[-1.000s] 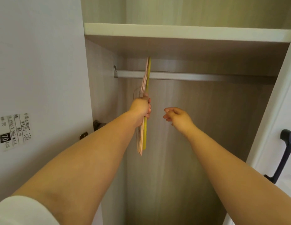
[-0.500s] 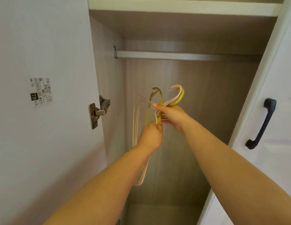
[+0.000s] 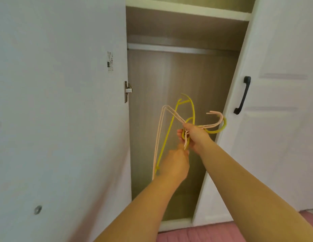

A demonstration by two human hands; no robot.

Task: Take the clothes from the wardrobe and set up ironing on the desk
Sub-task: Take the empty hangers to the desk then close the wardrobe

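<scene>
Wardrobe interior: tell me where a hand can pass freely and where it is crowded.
Free: beneath the rail, from the left door across to the right door. Crowded: mid-opening, where the left hand and right hand grip the hangers.

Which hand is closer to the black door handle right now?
Right. The right hand, gripping the hangers, sits just left of and below the black handle; the left hand is lower and farther left.
</scene>
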